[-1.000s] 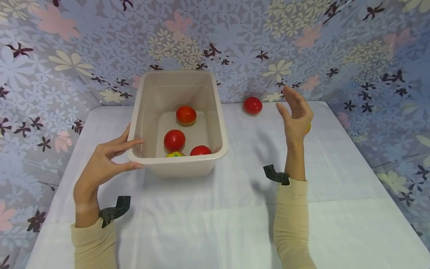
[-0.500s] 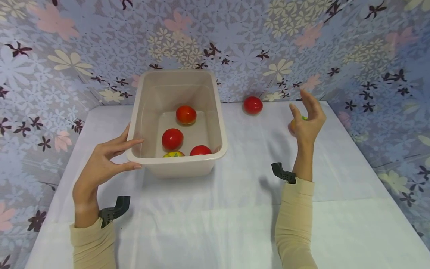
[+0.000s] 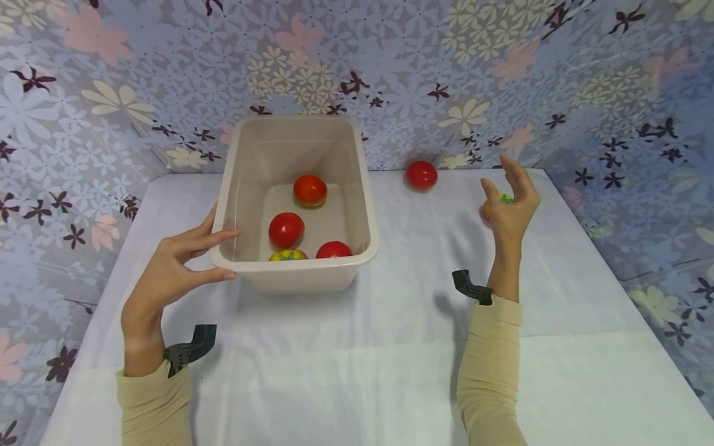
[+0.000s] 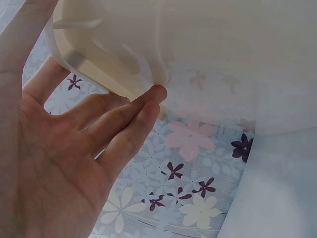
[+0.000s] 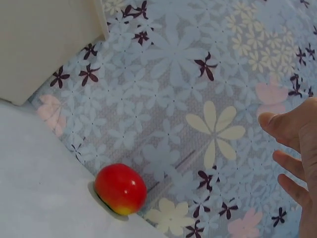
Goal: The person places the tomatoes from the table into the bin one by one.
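My left hand (image 3: 173,263) grips the near left corner of a beige plastic bin (image 3: 301,275), with the index finger over its rim and the thumb at the front. In the left wrist view, other fingers (image 4: 124,129) rest along the bin's side. Inside lie red tomatoes (image 3: 287,230) and a yellow one with a green top (image 3: 288,255), partly hidden by the front rim. On the right, my right hand (image 3: 514,207) hovers with fingers apart, partly covering an orange tomato with a green top (image 3: 506,199). Nothing shows between thumb and fingers in the right wrist view.
A red tomato (image 3: 421,176) sits at the table's back edge, between the bin and my right hand. The white-covered table (image 3: 390,371) meets a floral-patterned backdrop (image 3: 401,74) behind and at both sides.
My right hand has moved right, to over the orange tomato, then dipped slightly. In the bin, a red tomato and the yellow one have shifted slightly left. My left hand has stayed put.
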Demonstrator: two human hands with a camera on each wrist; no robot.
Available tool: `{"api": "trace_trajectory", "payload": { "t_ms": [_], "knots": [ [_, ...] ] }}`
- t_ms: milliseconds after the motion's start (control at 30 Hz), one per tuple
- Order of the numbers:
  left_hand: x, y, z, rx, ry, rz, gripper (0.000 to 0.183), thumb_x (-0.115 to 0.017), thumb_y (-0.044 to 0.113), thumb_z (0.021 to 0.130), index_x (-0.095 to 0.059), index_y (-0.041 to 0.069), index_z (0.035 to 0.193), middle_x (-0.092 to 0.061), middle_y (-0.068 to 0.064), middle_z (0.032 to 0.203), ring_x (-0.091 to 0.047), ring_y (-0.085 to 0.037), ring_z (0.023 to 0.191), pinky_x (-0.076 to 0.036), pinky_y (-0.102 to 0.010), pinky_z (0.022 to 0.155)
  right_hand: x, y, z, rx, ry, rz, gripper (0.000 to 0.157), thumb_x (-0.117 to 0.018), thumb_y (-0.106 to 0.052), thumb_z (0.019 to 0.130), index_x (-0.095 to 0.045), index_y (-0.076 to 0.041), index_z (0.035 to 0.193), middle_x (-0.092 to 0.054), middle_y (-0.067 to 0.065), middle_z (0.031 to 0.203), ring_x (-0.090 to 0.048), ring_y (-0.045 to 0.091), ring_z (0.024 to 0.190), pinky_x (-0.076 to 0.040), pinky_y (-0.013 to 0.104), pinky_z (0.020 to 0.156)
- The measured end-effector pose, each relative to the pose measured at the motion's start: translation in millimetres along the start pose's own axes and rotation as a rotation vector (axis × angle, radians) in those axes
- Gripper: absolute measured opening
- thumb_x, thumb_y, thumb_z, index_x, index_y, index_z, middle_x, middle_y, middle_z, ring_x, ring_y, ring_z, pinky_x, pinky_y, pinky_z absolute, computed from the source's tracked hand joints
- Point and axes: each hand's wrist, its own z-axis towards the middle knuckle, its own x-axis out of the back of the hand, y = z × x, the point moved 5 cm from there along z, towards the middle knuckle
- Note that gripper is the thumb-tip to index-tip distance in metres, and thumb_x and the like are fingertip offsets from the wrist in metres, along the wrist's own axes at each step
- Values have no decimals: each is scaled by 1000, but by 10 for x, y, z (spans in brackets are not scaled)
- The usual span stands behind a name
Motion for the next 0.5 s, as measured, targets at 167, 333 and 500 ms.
{"api": "trace_trajectory", "payload": {
  "t_ms": [167, 333, 500],
  "knots": [
    [-11, -5, 2, 1, -1, 1, 64, -86, -1, 68, -65, 9, 128, -32, 2, 158, -37, -5, 140, -41, -9, 94, 66, -35, -63, -47, 47, -84, 43, -71, 2, 85, -63, -1, 127, -62, 12, 132, -53, 13, 128, -34, 23, 112],
    [-16, -6, -1, -2, 1, 5, 64, -86, -1, 68, -66, 8, 127, -31, 1, 158, -36, -3, 140, -41, -8, 94, 139, 162, -65, -88, 65, -141, 44, -72, -3, 86, -62, -2, 128, -61, 11, 135, -51, 12, 131, -32, 21, 113],
    [-12, -2, -7, 2, 5, 3, 64, -86, -1, 68, -66, 9, 127, -31, 2, 158, -36, -3, 140, -41, -7, 93, 187, 381, -35, -92, 73, -144, 46, -76, -5, 82, -64, -6, 127, -62, 8, 134, -50, 8, 130, -31, 19, 112]
  ]
}}
